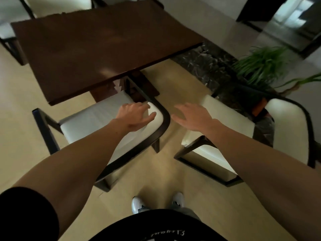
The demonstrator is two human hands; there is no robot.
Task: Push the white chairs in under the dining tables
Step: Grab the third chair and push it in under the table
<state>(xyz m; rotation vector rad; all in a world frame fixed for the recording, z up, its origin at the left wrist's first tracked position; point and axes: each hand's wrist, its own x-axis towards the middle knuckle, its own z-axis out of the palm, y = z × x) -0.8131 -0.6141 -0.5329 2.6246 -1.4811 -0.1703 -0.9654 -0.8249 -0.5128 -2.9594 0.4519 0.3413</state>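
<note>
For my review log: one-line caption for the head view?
Open left hand and right hand reach over two white chairs beside dark table.

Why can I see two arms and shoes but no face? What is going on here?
The camera sits on a person's head and looks down, so you see what they see: their own arms and shoes. The left hand hovers open over the left chair, which is partly under the brown table. The right hand is open above the right chair, which stands out on the floor. Neither hand holds anything. Nothing lies on the table. A green plant stands to the right.
</note>
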